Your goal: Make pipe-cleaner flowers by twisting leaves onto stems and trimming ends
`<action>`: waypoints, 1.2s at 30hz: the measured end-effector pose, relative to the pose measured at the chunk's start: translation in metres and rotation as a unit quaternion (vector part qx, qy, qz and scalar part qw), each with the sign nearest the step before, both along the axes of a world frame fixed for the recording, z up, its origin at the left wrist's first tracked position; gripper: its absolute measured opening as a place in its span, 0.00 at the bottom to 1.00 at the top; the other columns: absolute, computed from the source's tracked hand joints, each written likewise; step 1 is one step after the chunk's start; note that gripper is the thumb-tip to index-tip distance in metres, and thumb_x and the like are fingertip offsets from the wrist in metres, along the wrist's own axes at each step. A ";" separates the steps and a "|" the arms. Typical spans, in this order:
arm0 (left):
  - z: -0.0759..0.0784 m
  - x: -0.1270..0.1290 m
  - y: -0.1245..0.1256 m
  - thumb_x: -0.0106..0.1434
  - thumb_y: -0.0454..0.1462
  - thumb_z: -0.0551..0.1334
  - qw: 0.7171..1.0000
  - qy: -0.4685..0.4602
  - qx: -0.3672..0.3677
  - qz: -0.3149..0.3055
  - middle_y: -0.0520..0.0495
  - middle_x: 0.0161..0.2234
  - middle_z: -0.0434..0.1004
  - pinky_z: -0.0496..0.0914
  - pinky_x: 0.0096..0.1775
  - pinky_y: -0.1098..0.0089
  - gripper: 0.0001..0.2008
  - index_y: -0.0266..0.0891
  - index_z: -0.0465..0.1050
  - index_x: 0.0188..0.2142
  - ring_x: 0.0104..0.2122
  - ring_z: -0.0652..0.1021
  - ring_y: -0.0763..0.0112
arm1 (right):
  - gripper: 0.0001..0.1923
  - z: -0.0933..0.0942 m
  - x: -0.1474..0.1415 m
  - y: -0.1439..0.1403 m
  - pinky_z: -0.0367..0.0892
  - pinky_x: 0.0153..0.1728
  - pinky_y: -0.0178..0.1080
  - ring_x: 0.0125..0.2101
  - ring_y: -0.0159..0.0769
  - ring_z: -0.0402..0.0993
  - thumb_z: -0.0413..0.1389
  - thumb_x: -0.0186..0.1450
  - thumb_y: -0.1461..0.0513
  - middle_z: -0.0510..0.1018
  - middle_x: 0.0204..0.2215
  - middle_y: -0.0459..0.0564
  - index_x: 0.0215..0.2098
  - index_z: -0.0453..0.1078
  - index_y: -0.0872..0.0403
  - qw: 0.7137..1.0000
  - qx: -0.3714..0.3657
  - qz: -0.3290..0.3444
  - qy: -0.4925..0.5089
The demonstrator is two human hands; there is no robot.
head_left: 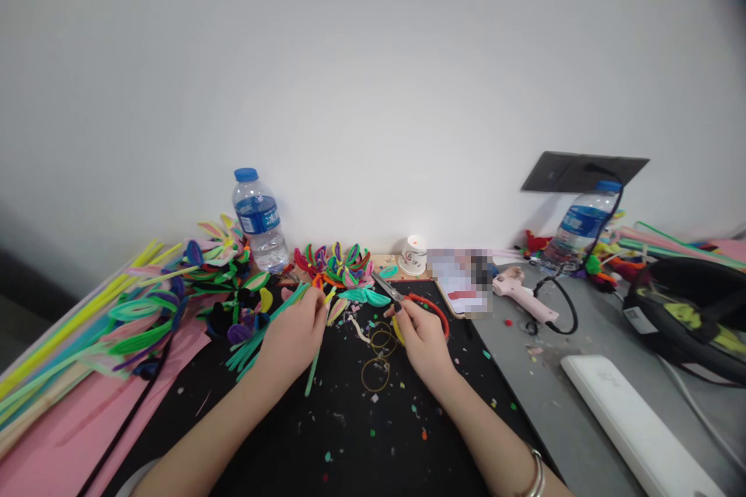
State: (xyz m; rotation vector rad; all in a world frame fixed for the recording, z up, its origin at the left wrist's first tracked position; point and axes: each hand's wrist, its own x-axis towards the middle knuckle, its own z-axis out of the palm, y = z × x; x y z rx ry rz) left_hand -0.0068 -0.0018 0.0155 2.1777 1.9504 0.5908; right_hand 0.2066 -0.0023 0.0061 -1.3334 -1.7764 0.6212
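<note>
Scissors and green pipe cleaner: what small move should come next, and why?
Probably bring the scissors in the right hand a little left to the green pipe cleaner that the left hand holds. The blades look open and point that way, but do not yet reach it.

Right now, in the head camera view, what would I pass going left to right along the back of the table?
Pipe cleaner bundle → left water bottle → pipe cleaner flowers → small white cup → pink glue gun → right water bottle → black bag.
</note>
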 end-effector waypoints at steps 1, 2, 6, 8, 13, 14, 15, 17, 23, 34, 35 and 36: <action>0.000 0.000 0.000 0.64 0.37 0.48 0.999 -0.035 0.006 -0.011 0.50 0.25 0.71 0.61 0.28 0.70 0.06 0.40 0.61 0.33 0.26 0.74 0.65 | 0.16 0.000 0.000 0.000 0.57 0.24 0.31 0.23 0.31 0.65 0.43 0.66 0.60 0.72 0.22 0.46 0.31 0.71 0.55 1.000 -0.004 0.003 0.004; 0.000 0.001 0.001 0.64 0.37 0.49 0.997 -0.073 0.009 -0.023 0.51 0.24 0.70 0.61 0.28 0.70 0.06 0.40 0.61 0.33 0.25 0.73 0.66 | 0.16 0.000 0.000 0.000 0.56 0.24 0.31 0.23 0.31 0.65 0.43 0.66 0.60 0.72 0.22 0.45 0.31 0.71 0.55 1.000 -0.007 0.006 0.006; 0.002 0.006 0.001 0.62 0.39 0.52 0.962 -0.263 -0.005 -0.075 0.53 0.24 0.70 0.63 0.28 0.73 0.06 0.40 0.61 0.32 0.24 0.72 0.71 | 0.15 0.001 -0.001 -0.002 0.55 0.22 0.31 0.22 0.30 0.63 0.44 0.66 0.60 0.69 0.20 0.44 0.31 0.70 0.55 1.000 -0.014 0.013 0.020; 0.003 0.009 -0.001 0.62 0.39 0.53 0.931 -0.348 -0.034 -0.101 0.53 0.23 0.70 0.64 0.30 0.73 0.06 0.39 0.61 0.32 0.25 0.73 0.72 | 0.13 0.001 -0.004 -0.003 0.55 0.22 0.31 0.21 0.30 0.62 0.45 0.65 0.60 0.67 0.19 0.43 0.32 0.70 0.55 0.999 -0.024 0.031 0.034; 0.001 0.017 -0.005 0.61 0.40 0.55 0.903 -0.387 -0.113 -0.150 0.53 0.22 0.71 0.65 0.30 0.73 0.07 0.38 0.63 0.31 0.25 0.73 0.72 | 0.07 -0.001 -0.014 -0.009 0.55 0.20 0.30 0.18 0.28 0.60 0.50 0.60 0.63 0.66 0.18 0.41 0.35 0.69 0.54 0.994 -0.067 0.086 0.030; 0.000 0.018 -0.005 0.61 0.40 0.54 0.913 -0.369 -0.103 -0.141 0.53 0.22 0.71 0.65 0.30 0.73 0.07 0.38 0.63 0.31 0.25 0.73 0.72 | 0.06 -0.002 -0.016 -0.010 0.55 0.20 0.29 0.18 0.28 0.60 0.52 0.58 0.64 0.66 0.18 0.40 0.34 0.68 0.53 0.995 -0.060 0.084 0.013; -0.002 0.018 -0.006 0.61 0.40 0.53 0.930 -0.337 -0.083 -0.124 0.54 0.21 0.70 0.64 0.29 0.73 0.07 0.38 0.63 0.31 0.23 0.72 0.72 | 0.05 -0.002 -0.016 -0.010 0.54 0.20 0.29 0.18 0.28 0.60 0.52 0.58 0.65 0.66 0.18 0.40 0.32 0.68 0.53 0.996 -0.050 0.080 -0.004; -0.005 0.018 -0.008 0.62 0.40 0.52 0.965 -0.244 -0.049 -0.086 0.54 0.19 0.69 0.62 0.26 0.73 0.08 0.38 0.65 0.32 0.21 0.71 0.72 | 0.04 -0.002 -0.016 -0.011 0.54 0.21 0.29 0.19 0.28 0.61 0.52 0.58 0.66 0.66 0.18 0.40 0.31 0.68 0.53 0.996 -0.034 0.074 -0.026; -0.008 0.023 -0.014 0.59 0.40 0.56 0.993 0.011 -0.101 -0.053 0.48 0.26 0.75 0.61 0.27 0.72 0.09 0.41 0.68 0.37 0.28 0.76 0.64 | 0.06 0.002 -0.012 -0.011 0.55 0.23 0.30 0.21 0.29 0.63 0.48 0.61 0.65 0.68 0.20 0.42 0.29 0.67 0.53 0.996 -0.016 0.068 -0.049; -0.005 0.025 -0.018 0.60 0.42 0.52 0.988 0.119 -0.093 -0.041 0.42 0.29 0.77 0.64 0.28 0.68 0.12 0.39 0.67 0.39 0.30 0.78 0.58 | 0.10 0.003 -0.011 -0.008 0.53 0.21 0.31 0.18 0.29 0.59 0.46 0.62 0.65 0.62 0.16 0.41 0.24 0.64 0.53 0.996 -0.005 0.061 -0.062; -0.005 0.025 -0.018 0.61 0.41 0.51 0.986 0.131 -0.095 -0.044 0.42 0.28 0.76 0.64 0.28 0.68 0.11 0.39 0.68 0.37 0.30 0.78 0.58 | 0.10 0.002 -0.011 -0.008 0.53 0.21 0.31 0.18 0.29 0.59 0.46 0.62 0.65 0.62 0.16 0.41 0.24 0.64 0.53 0.996 -0.006 0.060 -0.063; -0.005 0.025 -0.018 0.61 0.40 0.51 0.984 0.142 -0.096 -0.050 0.42 0.28 0.76 0.64 0.28 0.68 0.10 0.39 0.68 0.34 0.29 0.78 0.58 | 0.11 0.002 -0.011 -0.008 0.53 0.21 0.31 0.18 0.29 0.59 0.46 0.62 0.65 0.62 0.16 0.41 0.24 0.64 0.53 0.996 -0.006 0.059 -0.063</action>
